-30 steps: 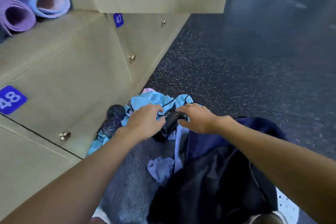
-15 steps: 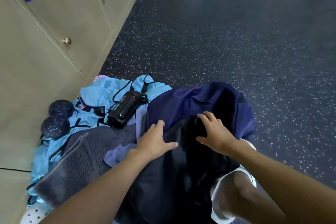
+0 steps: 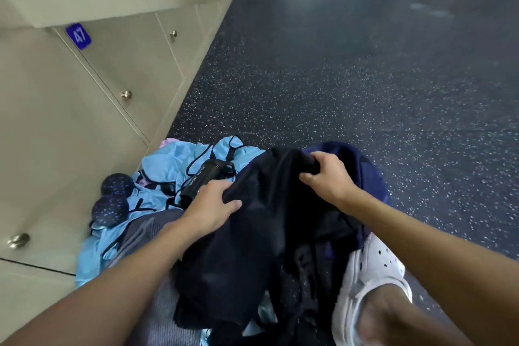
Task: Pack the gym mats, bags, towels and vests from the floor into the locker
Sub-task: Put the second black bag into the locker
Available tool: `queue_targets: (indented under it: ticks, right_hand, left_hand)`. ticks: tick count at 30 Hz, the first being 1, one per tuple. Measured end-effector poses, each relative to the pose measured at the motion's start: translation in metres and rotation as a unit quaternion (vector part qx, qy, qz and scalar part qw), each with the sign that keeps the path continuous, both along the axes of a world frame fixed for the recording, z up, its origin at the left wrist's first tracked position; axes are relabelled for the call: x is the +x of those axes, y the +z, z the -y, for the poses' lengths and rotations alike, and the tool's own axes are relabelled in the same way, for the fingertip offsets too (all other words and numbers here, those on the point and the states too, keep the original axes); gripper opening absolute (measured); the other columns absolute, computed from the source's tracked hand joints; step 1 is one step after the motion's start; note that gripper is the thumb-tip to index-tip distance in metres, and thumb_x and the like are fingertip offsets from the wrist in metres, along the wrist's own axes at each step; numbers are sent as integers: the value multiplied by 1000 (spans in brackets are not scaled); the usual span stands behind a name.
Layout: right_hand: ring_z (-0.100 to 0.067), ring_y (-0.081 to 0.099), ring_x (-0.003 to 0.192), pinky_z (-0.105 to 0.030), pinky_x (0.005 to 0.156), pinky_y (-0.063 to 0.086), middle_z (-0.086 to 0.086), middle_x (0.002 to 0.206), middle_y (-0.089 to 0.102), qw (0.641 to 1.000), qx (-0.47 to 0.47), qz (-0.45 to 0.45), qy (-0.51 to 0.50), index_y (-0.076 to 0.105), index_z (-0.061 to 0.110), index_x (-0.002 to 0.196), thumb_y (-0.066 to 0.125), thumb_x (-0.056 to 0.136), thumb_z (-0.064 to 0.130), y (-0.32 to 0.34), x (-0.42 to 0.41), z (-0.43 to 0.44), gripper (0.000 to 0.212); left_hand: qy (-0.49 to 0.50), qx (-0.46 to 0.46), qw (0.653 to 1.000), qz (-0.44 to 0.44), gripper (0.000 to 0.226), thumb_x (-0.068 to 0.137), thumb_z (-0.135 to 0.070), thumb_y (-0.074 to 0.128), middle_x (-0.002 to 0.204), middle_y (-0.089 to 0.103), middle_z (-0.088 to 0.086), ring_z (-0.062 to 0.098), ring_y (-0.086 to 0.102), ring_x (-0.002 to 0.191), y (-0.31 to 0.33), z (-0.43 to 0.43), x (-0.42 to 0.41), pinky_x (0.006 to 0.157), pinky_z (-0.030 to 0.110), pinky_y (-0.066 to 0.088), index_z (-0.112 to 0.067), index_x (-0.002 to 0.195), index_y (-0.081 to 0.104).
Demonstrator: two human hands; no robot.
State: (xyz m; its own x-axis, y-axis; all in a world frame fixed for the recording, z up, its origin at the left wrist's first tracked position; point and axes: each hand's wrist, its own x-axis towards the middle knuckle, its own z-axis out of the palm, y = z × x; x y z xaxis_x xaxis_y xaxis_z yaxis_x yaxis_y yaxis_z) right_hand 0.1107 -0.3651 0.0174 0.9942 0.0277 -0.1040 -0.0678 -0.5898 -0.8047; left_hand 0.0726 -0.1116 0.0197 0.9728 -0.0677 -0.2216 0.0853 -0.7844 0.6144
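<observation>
Both hands clutch the black fabric [image 3: 266, 222] (bag or vest, I cannot tell): my left hand [image 3: 209, 205] curls its fingers over the left edge with the thumb laid across the top, and my right hand [image 3: 330, 177] bunches a fold at the far edge. It is heaped on the floor [image 3: 337, 78], over a navy bag [image 3: 370, 171] and beside my white shoe [image 3: 370, 270]. To its left a black bottle [image 3: 202, 180] rests on light blue vests [image 3: 168, 163], just beyond my left fingers. A grey towel [image 3: 143, 236] lies under my left forearm. Two speckled balls [image 3: 116, 184] sit against the lockers [image 3: 56, 121], one numbered 47.
</observation>
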Motion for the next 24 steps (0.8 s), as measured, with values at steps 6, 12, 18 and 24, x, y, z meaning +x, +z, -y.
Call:
queue_targets:
  ticks: [6,12,18,24]
  right_hand:
    - [-6,57,72,-27,69,47,9,77,62,988,71,118,64,63,19,88,71,88,14,106,9,-28,9]
    - [-7,65,79,-21,70,52,7,84,70,963,71,202,165,69,19,92,74,84,10,196,-10,-85,13]
    - [-2,65,86,-23,79,53,9,92,70,944,47,213,246,68,25,100,76,83,17,230,-16,-131,21]
    - [-14,56,120,-34,103,47,7,139,51,939,-34,38,341,22,42,151,88,66,36,225,17,-135,107]
  left_hand:
    - [21,9,993,118,20,87,-18,75,95,67,-3,18,62,93,97,-46,7,88,25,44,-17,104,65]
    - [15,-129,973,190,57,76,-29,85,120,64,-11,4,61,115,194,-62,-13,101,22,44,-34,124,57]
    - [69,-193,949,240,22,85,-6,77,87,77,-4,2,71,79,219,-75,-38,71,16,52,-20,99,67]
    - [137,-251,926,246,11,89,0,70,78,74,-2,7,64,65,227,-117,-32,63,20,53,-4,98,65]
